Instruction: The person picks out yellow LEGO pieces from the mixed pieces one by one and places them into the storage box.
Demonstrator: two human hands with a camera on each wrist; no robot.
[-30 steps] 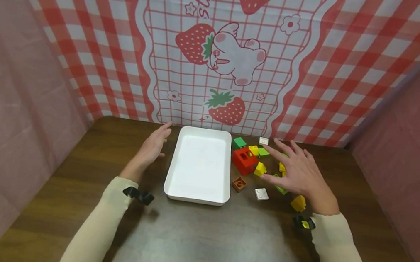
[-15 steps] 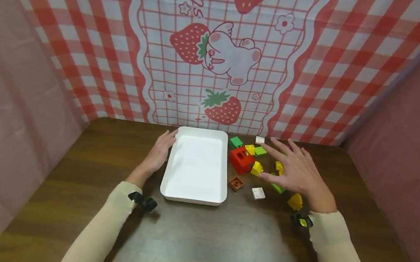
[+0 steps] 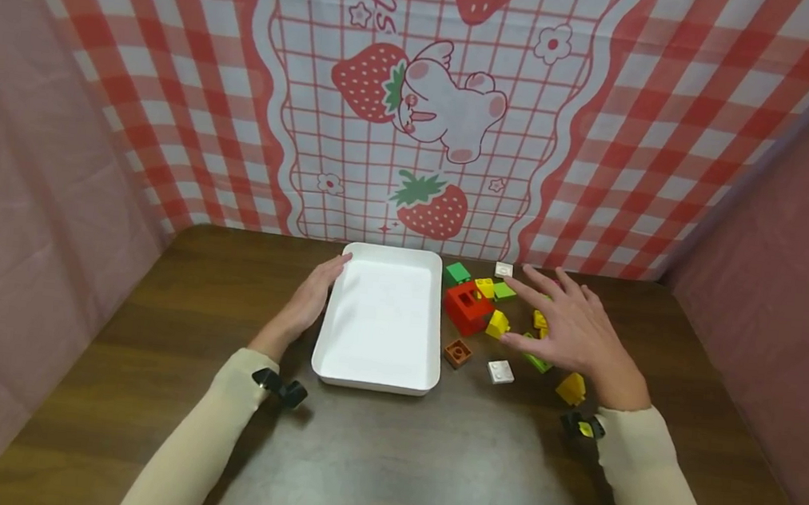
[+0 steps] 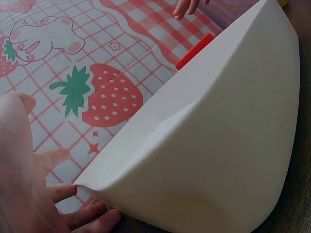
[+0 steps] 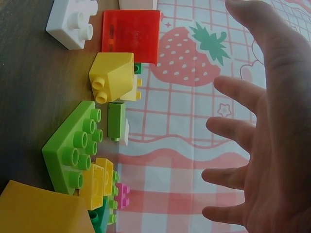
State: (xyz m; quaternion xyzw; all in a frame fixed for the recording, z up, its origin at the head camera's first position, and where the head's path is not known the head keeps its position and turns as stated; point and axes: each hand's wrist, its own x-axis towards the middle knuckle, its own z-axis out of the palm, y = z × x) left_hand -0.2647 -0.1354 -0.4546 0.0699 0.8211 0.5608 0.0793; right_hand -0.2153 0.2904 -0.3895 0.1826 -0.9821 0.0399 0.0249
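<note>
A white rectangular tray [image 3: 380, 322] lies on the table. My left hand [image 3: 306, 300] is at its far left side, with fingertips against the rim. In the left wrist view the fingers [image 4: 63, 191] are spread and fairly straight beside the tray's corner, and the thumb stands apart. My right hand [image 3: 574, 327] hovers over scattered toy building bricks, fingers spread, holding nothing. Beneath and near it are a light green brick [image 5: 75, 145], a yellow sloped brick [image 5: 114, 73], a white brick [image 3: 501, 372] and a red brick [image 3: 468, 308]. The hand hides some bricks in the head view.
A brown brick [image 3: 457, 353] lies by the tray's right side, and a dark green brick [image 3: 456, 274] by its far right corner. Another yellow brick [image 3: 571, 389] sits close to the right wrist. A strawberry-print cloth [image 3: 437, 127] hangs behind the wooden table [image 3: 357, 465].
My left hand has moved right and come to the tray's left rim. The right hand keeps its spread pose over the bricks. The view shifted slightly.
</note>
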